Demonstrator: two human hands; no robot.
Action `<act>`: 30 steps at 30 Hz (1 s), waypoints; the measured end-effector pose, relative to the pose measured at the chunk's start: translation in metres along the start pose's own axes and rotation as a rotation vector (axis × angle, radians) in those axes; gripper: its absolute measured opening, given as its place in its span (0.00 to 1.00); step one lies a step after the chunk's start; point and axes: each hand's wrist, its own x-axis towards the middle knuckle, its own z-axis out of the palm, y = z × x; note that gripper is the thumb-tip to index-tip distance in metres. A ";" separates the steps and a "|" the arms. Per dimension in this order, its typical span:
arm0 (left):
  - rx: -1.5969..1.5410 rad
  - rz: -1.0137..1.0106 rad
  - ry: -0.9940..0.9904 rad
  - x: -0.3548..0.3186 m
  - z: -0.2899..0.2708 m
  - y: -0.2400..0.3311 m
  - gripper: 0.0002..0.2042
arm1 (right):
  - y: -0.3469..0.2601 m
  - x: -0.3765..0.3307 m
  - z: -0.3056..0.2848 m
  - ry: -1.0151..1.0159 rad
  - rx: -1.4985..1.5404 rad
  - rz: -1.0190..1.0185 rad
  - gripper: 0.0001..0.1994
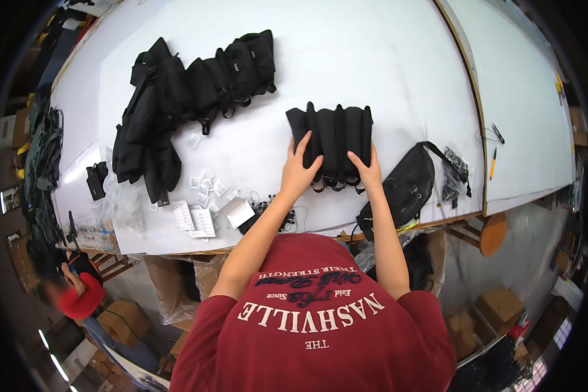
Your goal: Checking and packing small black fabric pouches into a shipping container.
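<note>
Several black fabric bags [338, 134] stand side by side in a tight row on the white table, pressed between my two hands. My left hand [299, 171] grips the row at its left end, thumb against the near side. At the right end, my right hand [367, 171] holds it with the thumb likewise on the near face. Small black loops stick out at the row's near edge. A larger black bag with a strap [406, 185] lies just right of my right hand. A long line of similar black bags [176, 91] extends across the table at the far left.
Small white packets [204, 185], printed label sheets [193, 221] and tangled black cords [286, 219] lie near the front edge. Clear plastic [125, 208] is at left. An orange pen-like tool [493, 163] lies right. A wooden stool [494, 234] and a person in red [83, 295] are beyond.
</note>
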 end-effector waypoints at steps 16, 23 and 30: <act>0.217 0.062 0.134 0.006 -0.066 -0.033 0.31 | 0.004 0.011 0.072 -0.185 -0.116 -0.098 0.35; 0.510 0.268 0.259 0.009 -0.050 -0.042 0.25 | -0.012 0.008 0.080 -0.112 -0.197 -0.221 0.37; 0.623 0.258 0.267 0.005 -0.047 -0.025 0.26 | -0.005 0.011 0.083 -0.123 -0.380 -0.195 0.37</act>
